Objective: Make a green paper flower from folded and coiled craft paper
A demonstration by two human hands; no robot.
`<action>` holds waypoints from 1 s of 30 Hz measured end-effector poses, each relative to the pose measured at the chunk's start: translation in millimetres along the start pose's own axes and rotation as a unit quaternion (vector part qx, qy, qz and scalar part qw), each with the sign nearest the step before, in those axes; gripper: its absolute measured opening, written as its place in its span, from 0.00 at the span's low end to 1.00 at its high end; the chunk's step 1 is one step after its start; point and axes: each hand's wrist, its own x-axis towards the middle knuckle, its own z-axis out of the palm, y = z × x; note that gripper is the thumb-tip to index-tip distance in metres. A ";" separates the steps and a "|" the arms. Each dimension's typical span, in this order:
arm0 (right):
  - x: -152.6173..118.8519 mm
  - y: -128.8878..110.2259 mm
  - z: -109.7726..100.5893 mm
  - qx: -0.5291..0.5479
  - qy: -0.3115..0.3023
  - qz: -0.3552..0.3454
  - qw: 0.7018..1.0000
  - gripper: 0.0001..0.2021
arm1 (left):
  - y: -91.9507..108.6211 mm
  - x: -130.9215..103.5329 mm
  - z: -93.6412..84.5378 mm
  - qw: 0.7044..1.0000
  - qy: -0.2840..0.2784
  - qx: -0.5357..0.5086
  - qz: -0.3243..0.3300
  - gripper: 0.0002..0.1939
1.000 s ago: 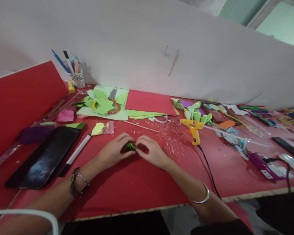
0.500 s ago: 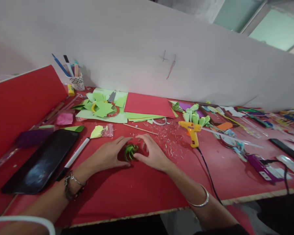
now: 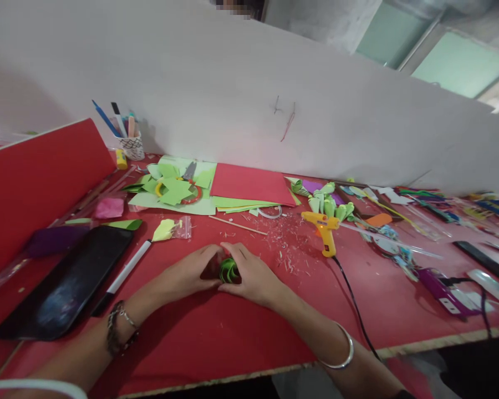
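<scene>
A small green curled-paper piece sits low over the red table between my two hands. My left hand curves round its left side, thumb and fingers apart. On the other side my right hand is curved around it, its thumb in front and its fingers behind, touching the piece. The fingertips of both hands meet or nearly meet behind it. A thin wooden stick lies just beyond the hands.
A yellow glue gun with a black cord lies to the right. At the left are a black phone and a marker. Behind lie green papers, scissors and red sheets.
Both hands have closed in around the green paper piece, and their fingertips have come together. The piece now appears slightly further right. The camera view has shifted a little.
</scene>
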 end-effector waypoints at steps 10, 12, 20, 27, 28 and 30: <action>1.5 1.4 -6.9 0.059 0.052 -0.059 0.995 0.13 | 9.2 2.8 0.7 0.976 0.165 -0.140 -0.035 0.11; 1.5 -1.2 -8.0 0.089 0.092 -0.081 0.989 0.15 | 13.1 4.0 6.4 0.958 0.178 -0.218 -0.049 0.13; 3.0 -2.5 -4.1 0.119 0.118 -0.129 0.977 0.15 | 19.2 3.1 34.1 0.879 0.112 -0.453 -0.099 0.23; 5.8 -4.5 -0.6 0.074 0.118 -0.100 0.985 0.15 | 22.9 3.1 38.4 0.803 0.101 -0.564 -0.164 0.20; 6.0 -5.0 0.1 0.068 0.119 -0.094 0.986 0.15 | 23.9 3.4 38.6 0.790 0.102 -0.579 -0.171 0.20; 6.3 -5.8 1.4 0.059 0.123 -0.083 0.987 0.15 | 26.1 3.6 39.1 0.770 0.106 -0.604 -0.179 0.20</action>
